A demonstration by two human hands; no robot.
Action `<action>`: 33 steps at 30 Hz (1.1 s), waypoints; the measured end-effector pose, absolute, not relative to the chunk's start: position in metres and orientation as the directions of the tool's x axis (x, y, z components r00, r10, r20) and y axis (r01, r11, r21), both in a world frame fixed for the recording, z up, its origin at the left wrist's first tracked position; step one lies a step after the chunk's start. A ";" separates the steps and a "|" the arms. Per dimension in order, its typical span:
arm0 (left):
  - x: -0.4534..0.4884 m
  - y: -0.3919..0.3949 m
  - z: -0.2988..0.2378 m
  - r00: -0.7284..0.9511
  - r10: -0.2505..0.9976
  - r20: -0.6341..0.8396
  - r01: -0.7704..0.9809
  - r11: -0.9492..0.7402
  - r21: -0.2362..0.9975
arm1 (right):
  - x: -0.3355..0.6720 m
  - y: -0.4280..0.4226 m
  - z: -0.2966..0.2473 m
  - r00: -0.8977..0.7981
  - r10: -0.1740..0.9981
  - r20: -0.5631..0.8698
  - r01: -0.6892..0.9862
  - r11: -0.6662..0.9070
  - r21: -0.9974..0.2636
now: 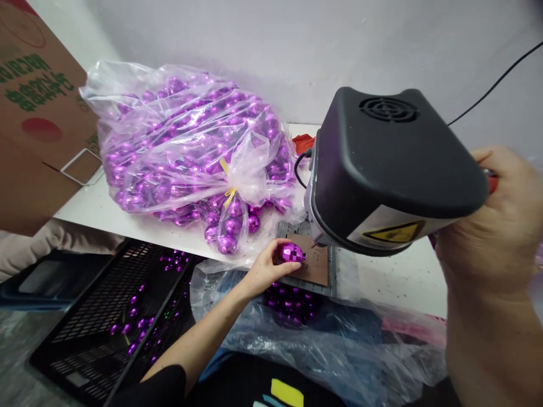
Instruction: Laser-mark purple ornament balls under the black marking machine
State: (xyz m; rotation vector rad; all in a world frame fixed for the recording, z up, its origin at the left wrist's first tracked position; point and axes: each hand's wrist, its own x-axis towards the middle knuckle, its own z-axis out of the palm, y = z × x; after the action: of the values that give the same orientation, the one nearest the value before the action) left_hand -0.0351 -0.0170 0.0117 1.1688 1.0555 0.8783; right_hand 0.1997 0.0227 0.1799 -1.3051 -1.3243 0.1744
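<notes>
My left hand (269, 263) pinches a shiny purple faceted bauble (292, 252) between thumb and fingers, its small dark neck pointing right. The bauble is just over a brown board (316, 263) on a grey metal base plate (332, 271). Above and to the right looms a black machine head (399, 164) with a round vent and a yellow warning label. My right hand (487, 226), close to the camera, is closed round a handle at the machine's right side; only a bit of red shows, most of it hidden by the hand.
A tied clear bag of purple baubles (190, 147) fills the table's left. A cardboard box (38, 113) stands farther left. Below are a black crate (97, 328) with baubles and an open plastic bag (335, 345) across my lap with more baubles. Dark crumbs dot the white table (403, 277).
</notes>
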 end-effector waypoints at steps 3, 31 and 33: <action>-0.033 -0.017 0.008 0.278 0.953 -0.122 0.143 0.084 0.986 | 0.201 0.022 0.180 0.340 0.729 0.595 0.554 0.356 -0.753; -0.014 0.006 -0.012 0.430 0.857 0.283 0.488 -0.485 0.726 | 0.202 0.022 0.182 0.287 0.735 0.615 0.600 0.362 -0.713; -0.011 0.005 -0.014 0.430 0.865 0.260 0.482 -0.463 0.743 | 0.202 0.021 0.183 0.276 0.740 0.613 0.598 0.367 -0.712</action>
State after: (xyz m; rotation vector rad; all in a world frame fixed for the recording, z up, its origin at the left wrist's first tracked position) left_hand -0.0112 0.0052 -0.0141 2.1068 1.1308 0.8588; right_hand 0.2025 0.0211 0.1832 -1.3119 -1.4043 0.1458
